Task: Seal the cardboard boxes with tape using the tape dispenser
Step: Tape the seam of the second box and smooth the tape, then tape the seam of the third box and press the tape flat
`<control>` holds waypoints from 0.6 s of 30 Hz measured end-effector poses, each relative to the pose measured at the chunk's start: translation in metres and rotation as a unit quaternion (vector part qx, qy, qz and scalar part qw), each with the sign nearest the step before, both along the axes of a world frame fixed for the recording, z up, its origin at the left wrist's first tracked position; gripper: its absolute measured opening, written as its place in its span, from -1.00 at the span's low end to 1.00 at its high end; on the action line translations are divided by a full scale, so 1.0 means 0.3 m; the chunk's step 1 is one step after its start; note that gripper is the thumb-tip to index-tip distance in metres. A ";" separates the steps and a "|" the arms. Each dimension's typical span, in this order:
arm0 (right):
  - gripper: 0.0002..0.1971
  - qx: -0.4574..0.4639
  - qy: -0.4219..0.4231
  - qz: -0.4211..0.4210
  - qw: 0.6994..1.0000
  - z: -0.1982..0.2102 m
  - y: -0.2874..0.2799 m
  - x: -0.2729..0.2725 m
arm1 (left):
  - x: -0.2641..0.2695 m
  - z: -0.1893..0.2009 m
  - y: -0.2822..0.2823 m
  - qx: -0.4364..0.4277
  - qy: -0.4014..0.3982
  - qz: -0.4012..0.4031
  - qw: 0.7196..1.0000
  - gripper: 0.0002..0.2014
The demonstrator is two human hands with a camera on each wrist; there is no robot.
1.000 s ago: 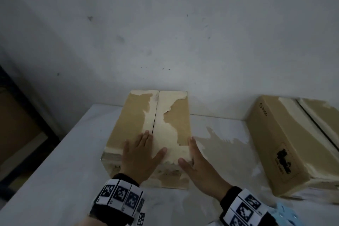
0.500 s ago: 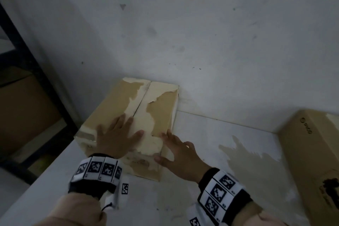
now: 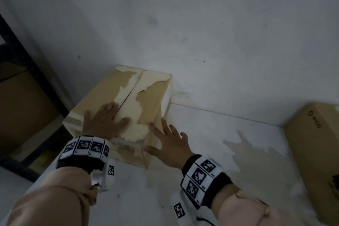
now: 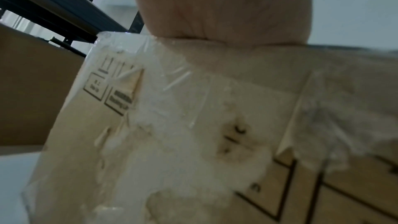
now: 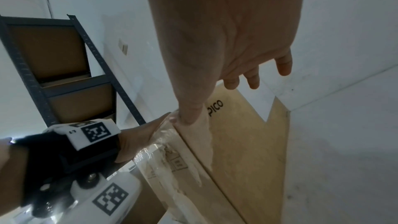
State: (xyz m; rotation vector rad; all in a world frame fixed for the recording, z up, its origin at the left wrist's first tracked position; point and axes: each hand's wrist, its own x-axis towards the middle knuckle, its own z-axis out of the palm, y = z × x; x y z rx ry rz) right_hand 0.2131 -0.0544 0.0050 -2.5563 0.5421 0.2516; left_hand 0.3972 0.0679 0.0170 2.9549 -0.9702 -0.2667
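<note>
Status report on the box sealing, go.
Left hand flat on the worn brown cardboard box, no grip. Right hand open against its right side. Top seam untaped. Tape dispenser not in view. Second brown cardboard box waits right.

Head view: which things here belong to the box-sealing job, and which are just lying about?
Part of the job:
- cardboard box, flaps shut, left hand flat on top, right hand against its side
- second box, at the right edge

Lying about:
- dark shelf rack
- white table

No tape dispenser in view.
</note>
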 end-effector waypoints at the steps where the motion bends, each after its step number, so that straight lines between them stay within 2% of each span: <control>1: -0.26 -0.002 -0.007 -0.009 1.000 -0.011 -0.002 -0.032 | 0.000 0.005 -0.006 0.012 0.002 0.003 1.000 -0.32; 4: -0.17 -0.027 -0.020 -0.038 0.999 -0.066 -0.012 -0.176 | -0.039 0.035 -0.036 0.038 0.015 0.038 0.998 -0.42; 7: 0.00 -0.042 -0.024 -0.070 0.996 -0.105 -0.044 -0.340 | -0.155 0.070 -0.094 0.019 -0.033 0.045 0.998 -0.54; 11: 0.21 -0.045 -0.012 -0.133 0.990 -0.114 -0.095 -0.570 | -0.398 0.079 -0.192 -0.031 -0.060 -0.035 0.997 -0.53; 14: 0.28 -0.055 0.007 -0.173 0.983 -0.113 -0.131 -0.771 | -0.596 0.038 -0.268 -0.062 -0.028 -0.091 0.994 -0.46; 16: 0.32 -0.059 0.027 -0.202 0.977 -0.122 -0.143 -0.912 | -0.717 0.001 -0.309 -0.062 0.004 -0.122 0.991 -0.44; 18: 0.30 -0.056 0.021 -0.221 0.973 -0.135 -0.143 -1.057 | -0.840 -0.032 -0.336 -0.039 0.001 -0.149 0.988 -0.43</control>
